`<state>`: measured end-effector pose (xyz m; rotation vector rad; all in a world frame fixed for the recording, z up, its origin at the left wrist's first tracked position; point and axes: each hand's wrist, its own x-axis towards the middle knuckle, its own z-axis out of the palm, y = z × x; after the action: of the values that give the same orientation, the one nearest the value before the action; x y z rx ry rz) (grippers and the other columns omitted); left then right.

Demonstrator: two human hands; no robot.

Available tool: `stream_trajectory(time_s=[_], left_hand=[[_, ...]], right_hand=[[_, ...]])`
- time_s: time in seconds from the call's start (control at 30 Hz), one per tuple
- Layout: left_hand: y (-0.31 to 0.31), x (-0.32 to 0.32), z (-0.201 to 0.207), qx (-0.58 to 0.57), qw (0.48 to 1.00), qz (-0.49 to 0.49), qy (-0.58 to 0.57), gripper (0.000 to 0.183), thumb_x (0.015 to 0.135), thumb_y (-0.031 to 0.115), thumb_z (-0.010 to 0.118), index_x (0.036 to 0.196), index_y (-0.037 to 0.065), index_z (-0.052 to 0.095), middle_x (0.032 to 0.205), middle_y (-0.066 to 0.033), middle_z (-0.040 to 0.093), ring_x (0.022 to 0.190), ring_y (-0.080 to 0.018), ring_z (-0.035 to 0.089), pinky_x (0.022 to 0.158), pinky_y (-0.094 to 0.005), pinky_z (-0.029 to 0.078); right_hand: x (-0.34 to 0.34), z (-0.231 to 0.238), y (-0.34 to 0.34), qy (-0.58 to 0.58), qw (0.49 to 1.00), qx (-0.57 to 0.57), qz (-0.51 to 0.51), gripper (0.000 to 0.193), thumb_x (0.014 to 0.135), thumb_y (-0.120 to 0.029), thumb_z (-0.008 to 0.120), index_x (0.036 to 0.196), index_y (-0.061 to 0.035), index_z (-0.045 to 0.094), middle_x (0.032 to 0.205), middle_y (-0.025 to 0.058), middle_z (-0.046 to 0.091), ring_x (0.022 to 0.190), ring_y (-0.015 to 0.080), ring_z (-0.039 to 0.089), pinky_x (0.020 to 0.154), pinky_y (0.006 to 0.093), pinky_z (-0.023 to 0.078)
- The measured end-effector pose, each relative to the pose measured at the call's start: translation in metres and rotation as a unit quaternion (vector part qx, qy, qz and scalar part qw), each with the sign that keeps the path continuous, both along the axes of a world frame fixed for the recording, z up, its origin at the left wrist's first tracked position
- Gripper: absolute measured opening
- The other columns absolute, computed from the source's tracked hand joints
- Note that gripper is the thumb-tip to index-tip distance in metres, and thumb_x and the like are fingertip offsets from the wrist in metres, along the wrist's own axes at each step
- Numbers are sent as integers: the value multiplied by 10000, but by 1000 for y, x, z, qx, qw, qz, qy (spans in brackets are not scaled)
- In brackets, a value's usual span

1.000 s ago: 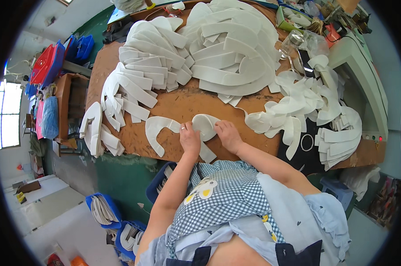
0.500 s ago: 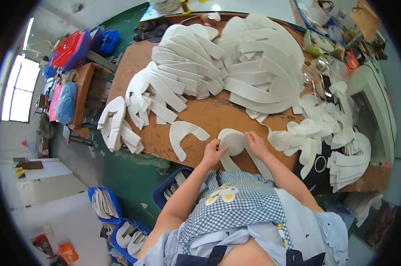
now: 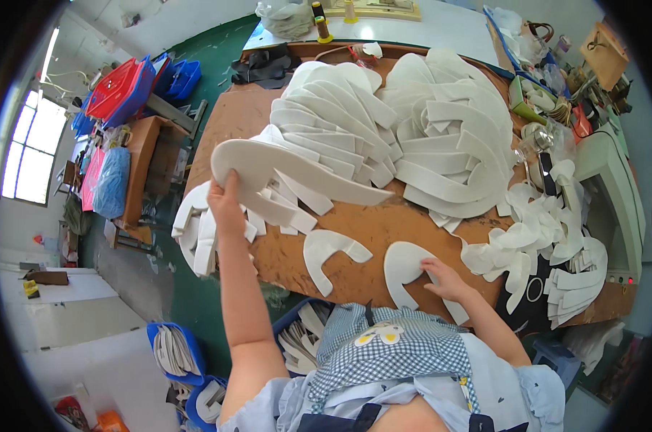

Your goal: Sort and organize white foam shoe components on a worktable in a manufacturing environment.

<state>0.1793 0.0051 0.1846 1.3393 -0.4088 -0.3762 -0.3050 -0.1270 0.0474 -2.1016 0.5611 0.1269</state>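
Left hand (image 3: 226, 207): clamped on the bend of a white U-shaped piece (image 3: 257, 162), held up over the left part of the desk (image 3: 232, 115), in front of the left pile (image 3: 337, 119). Piece's rounded end points left, both legs run right, long axis roughly left-right with the longer leg's tip dipping toward the near edge. Right hand (image 3: 447, 279): thumb and fingers apart, fingertips over the inner side of a second U piece (image 3: 405, 261) by the near edge; can't tell if they press on it. That one's bend faces the far edge, legs toward the near edge, axis slanting slightly left at the far end. Third U piece (image 3: 320, 252) lies flat to its left, well apart, one leg right, one toward the near edge. Right pile (image 3: 459, 137) sits toward the far edge; thin white cutouts (image 3: 528, 227) spread near the right edge, beside the monitor (image 3: 610, 191).
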Motion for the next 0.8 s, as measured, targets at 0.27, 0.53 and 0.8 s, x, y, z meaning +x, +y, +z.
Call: stream_trajectory(time_s=[0.27,0.53,0.8], left_hand=[[-4,176,-113,480,768,177,-385,502,867,186,641,1242,-80,441,1201,-247,542,1088,-357,545,938,-418,429],[-61,65,-164,606,710,-20,-359,716,932,412,474,1455,-1,214,1519,-250,155,1430,-330,133,1095,-597,142],[-23,66,-195,517,717,-27,-467,711,883,255,549,1464,27,210,1547,-148,165,1437,-302,129,1099,-604,116]], right_hand=[[20,11,34,42,989,-122,-73,449,719,-78,690,1140,-12,547,1302,151,482,1185,345,465,1007,406,388],[41,9,89,146,962,-203,-115,706,752,-147,692,1357,2,361,1438,240,288,1265,406,359,1043,462,329],[87,-28,61,190,930,-262,-174,694,890,-261,557,1445,0,233,1511,273,118,1408,404,133,1098,543,176]])
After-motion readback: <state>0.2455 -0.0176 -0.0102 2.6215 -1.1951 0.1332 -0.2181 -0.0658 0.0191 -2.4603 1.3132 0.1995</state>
